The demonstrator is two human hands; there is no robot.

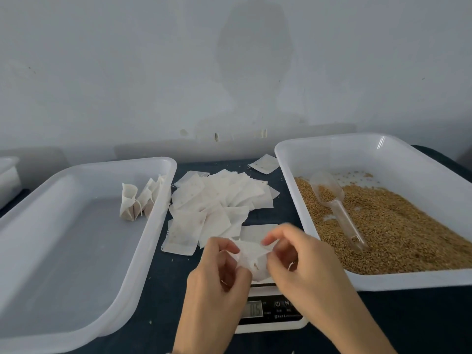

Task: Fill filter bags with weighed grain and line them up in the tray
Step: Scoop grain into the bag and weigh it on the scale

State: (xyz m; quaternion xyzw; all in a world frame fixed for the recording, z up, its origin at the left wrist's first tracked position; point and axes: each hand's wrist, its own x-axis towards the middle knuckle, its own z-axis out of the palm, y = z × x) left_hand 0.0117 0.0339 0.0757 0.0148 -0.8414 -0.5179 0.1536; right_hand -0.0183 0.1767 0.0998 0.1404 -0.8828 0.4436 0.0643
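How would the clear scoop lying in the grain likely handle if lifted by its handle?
The scoop looks like thin clear plastic, so probably light and stiff. Its bowl holds some grain, so tilting would likely spill it.

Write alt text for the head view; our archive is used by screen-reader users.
Both hands, left hand and right hand, pinch an empty filter bag open above a digital scale. To the left, a white tray holds a few filled bags; to the right, a grain tray holds a clear scoop. Loose empty bags lie between.
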